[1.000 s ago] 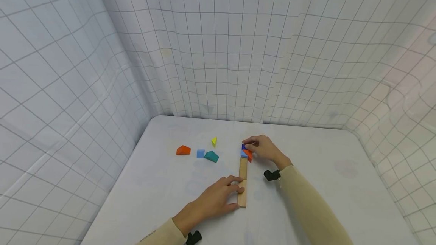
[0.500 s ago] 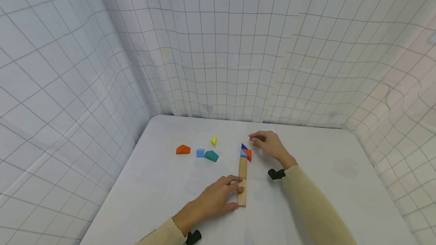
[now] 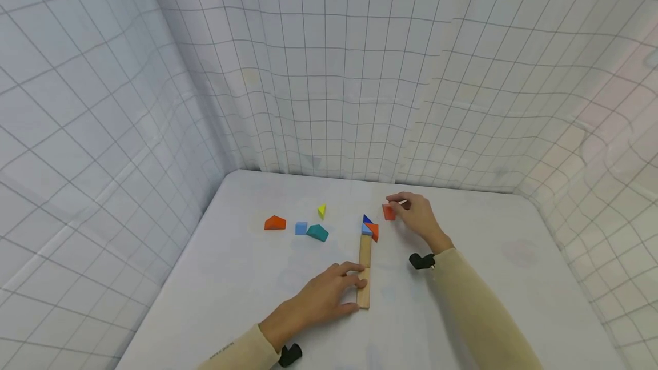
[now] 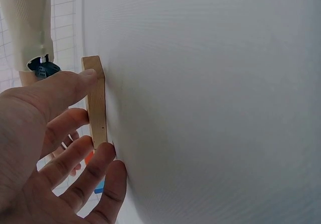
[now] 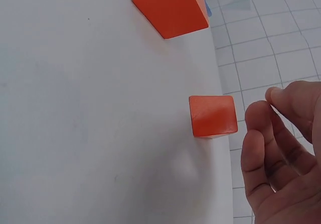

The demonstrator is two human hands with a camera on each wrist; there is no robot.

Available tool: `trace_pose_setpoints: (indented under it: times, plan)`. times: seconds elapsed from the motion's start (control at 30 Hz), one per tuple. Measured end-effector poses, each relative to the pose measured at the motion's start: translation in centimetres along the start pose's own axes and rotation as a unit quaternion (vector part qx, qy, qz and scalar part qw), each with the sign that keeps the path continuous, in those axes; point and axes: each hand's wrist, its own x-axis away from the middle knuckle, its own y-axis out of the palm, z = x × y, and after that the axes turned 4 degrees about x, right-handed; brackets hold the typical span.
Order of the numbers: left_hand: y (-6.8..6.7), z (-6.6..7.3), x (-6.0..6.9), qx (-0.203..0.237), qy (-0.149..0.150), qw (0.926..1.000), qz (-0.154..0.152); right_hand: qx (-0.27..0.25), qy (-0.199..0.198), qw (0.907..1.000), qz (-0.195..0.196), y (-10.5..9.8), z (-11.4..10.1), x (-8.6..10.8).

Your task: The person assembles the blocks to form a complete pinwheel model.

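Note:
Two wooden blocks lie end to end. My left hand (image 3: 329, 296) rests with spread fingers on the nearer wooden block (image 4: 96, 106), thumb by its near end. Past the farther wooden block (image 3: 365, 250) sit a light blue block (image 3: 366, 229), a dark blue triangular block (image 3: 367, 219) and an orange triangular block (image 5: 173, 10), close together. My right hand (image 3: 417, 218) hovers to their right, beside another orange block (image 5: 213, 116). In the right wrist view a gap separates that block from my loosely bent fingers, which hold nothing.
To the left on the white table (image 3: 216, 278) lie an orange block (image 3: 275, 222), a light blue block (image 3: 301, 228), a teal block (image 3: 317, 233) and a yellow block (image 3: 321, 210). Grid-patterned cloth (image 3: 319, 101) hangs behind the table's far edge.
My right hand has drawn back to the right from the dark blue block. An orange block now shows at its fingertips, out of sight before. My left hand stays in place.

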Motion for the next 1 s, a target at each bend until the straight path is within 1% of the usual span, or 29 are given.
trace_pose_setpoints:
  times: [0.23, 0.47, 0.7, 1.0]
  plan:
    - [-0.2, 0.1, 0.0, 0.002, -0.003, 1.0, -0.005, 0.005, 0.028, 0.9996, -0.002, 0.5, 0.4, 0.1]
    - [-0.2, 0.1, 0.1, 0.004, 0.002, 1.0, -0.004, 0.01, 0.034, 0.9994, 0.002, 1.1, 0.7, 0.2]
    - [0.0, 0.2, -0.1, 0.003, -0.01, 0.9999, -0.007, 0.016, 0.046, 0.9988, -0.004, 1.8, 1.3, 0.0]
    - [0.0, 0.2, -0.1, 0.003, -0.012, 0.9999, -0.008, 0.037, 0.051, 0.998, -0.007, 2.2, 1.1, 0.0]
